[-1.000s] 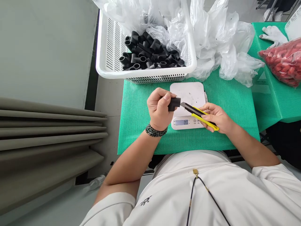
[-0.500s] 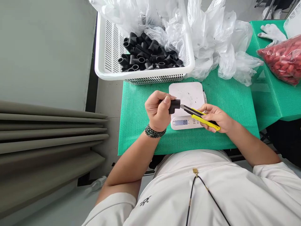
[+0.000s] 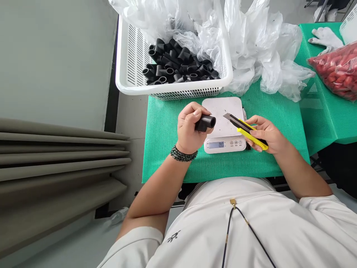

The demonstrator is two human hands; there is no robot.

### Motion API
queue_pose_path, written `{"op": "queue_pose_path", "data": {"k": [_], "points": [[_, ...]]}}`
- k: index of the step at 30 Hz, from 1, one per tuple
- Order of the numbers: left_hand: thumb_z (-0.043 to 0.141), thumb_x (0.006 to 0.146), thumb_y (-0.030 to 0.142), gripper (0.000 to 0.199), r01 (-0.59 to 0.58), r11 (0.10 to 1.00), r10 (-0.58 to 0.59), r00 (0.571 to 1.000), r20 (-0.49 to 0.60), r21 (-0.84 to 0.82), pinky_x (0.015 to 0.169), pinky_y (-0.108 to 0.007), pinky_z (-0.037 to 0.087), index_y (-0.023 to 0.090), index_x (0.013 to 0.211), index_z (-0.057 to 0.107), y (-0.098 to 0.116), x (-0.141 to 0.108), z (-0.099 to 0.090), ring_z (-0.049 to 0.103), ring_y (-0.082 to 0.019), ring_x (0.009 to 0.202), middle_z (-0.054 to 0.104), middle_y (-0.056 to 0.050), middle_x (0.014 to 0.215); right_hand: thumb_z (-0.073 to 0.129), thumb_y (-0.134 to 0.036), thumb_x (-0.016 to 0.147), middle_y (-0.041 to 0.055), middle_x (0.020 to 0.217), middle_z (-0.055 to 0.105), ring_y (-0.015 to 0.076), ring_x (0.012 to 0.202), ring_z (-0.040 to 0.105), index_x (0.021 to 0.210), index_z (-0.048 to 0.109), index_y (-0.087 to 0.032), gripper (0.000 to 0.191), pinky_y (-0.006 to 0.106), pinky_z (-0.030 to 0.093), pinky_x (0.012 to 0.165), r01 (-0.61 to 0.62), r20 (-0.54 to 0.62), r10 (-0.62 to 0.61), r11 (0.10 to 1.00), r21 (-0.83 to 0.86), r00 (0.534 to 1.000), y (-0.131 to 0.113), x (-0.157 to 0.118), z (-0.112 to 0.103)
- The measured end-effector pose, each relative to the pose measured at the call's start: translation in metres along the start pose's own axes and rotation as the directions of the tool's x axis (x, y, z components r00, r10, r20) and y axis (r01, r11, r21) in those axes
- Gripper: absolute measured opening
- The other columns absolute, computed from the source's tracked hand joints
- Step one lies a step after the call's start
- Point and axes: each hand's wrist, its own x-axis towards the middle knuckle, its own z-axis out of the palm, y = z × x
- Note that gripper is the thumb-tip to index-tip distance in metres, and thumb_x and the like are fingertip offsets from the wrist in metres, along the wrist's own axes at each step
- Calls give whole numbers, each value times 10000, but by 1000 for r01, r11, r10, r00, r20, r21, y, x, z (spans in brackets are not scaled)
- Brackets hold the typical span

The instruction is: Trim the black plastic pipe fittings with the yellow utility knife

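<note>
My left hand (image 3: 189, 128) pinches the tubular black plastic fitting (image 3: 205, 123), mouth turned into view; my right hand (image 3: 266, 136), gripping the yellow-and-black utility knife (image 3: 247, 135), has drawn back (cutting paused, probably).

The tabletop (image 3: 161, 126) before you is covered in green mesh (image 3: 279, 111). Near its middle lies a white scale (image 3: 223, 128); farther off, a white basket (image 3: 173, 88) reaches past the left edge, with crumpled clear plastic bags (image 3: 251, 56) heaped beside it. To your right, a second green-covered surface (image 3: 320, 115) carries a white glove (image 3: 325, 37) and a bag of red pieces (image 3: 338, 72).
</note>
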Motion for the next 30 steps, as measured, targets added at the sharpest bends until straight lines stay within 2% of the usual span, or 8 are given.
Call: {"op": "queue_pose_path", "data": {"k": [2, 4, 6, 8, 16, 22, 27, 30], "points": [[666, 1008, 556, 390, -239, 947, 252, 967, -37, 214, 439, -220, 388, 226, 806, 621, 0, -1, -1, 507, -85, 469, 611, 23, 661, 914, -467, 837, -50, 668, 768, 105, 380, 579, 1113, 601, -240, 475, 182, 403, 314, 34, -19, -34, 999, -6, 999, 1, 1, 0], [688, 1019, 433, 275, -451, 776, 458, 883, 97, 440, 502, -206, 429, 219, 848, 668, 1, -3, 0, 573, -83, 528, 664, 22, 684, 912, -468, 839, -49, 670, 776, 98, 368, 570, 1117, 600, -244, 474, 178, 401, 322, 71, -74, -72, 997, -21, 995, 3, 2, 0], [712, 1004, 322, 168, -582, 604, 505, 808, 304, 544, 525, -194, 431, 210, 879, 694, 4, -4, 1, 574, -69, 532, 687, 31, 681, 913, -470, 837, -53, 663, 775, 93, 358, 564, 1115, 598, -250, 475, 176, 400, 330, 106, -148, -111, 993, -45, 983, 3, 3, -1], [705, 1002, 262, 114, -621, 542, 504, 779, 373, 566, 522, -186, 422, 199, 906, 704, 6, -5, 3, 564, -58, 518, 701, 35, 684, 912, -463, 833, -66, 642, 764, 91, 343, 549, 1105, 598, -254, 466, 179, 398, 331, 136, -205, -147, 988, -68, 968, 3, 5, -1], [623, 1085, 355, 220, -498, 655, 490, 852, 182, 568, 532, -201, 456, 192, 971, 717, 4, -7, 4, 612, -79, 543, 707, 16, 709, 906, -459, 833, -72, 631, 752, 98, 336, 541, 1092, 603, -256, 447, 191, 399, 325, 149, -254, -178, 980, -130, 951, 4, 6, -2], [636, 1085, 526, 335, -286, 868, 280, 957, 75, 405, 465, -200, 461, 206, 1078, 733, 2, -7, 6, 586, -78, 486, 659, 21, 713, 893, -449, 849, -59, 676, 764, 108, 365, 558, 1161, 606, -268, 460, 208, 421, 347, 168, -242, -194, 978, -124, 951, 7, 7, -5], [692, 1027, 636, 438, -134, 972, 128, 991, 41, 193, 403, -191, 458, 207, 1108, 729, 2, -3, 8, 581, -71, 448, 703, 10, 746, 868, -429, 884, -56, 795, 771, 139, 496, 663, 1428, 571, -339, 626, 254, 547, 430, 225, -259, -244, 969, -99, 934, 6, 5, -5], [747, 994, 630, 443, -53, 997, 51, 998, 34, 61, 426, -194, 513, 216, 1151, 728, 1, 0, 6, 623, -82, 461, 714, 21, 728, 853, -435, 900, -31, 903, 793, 174, 636, 752, 1476, 570, -367, 645, 284, 616, 490, 236, -262, -252, 968, -91, 932, 7, 5, -4]]}}
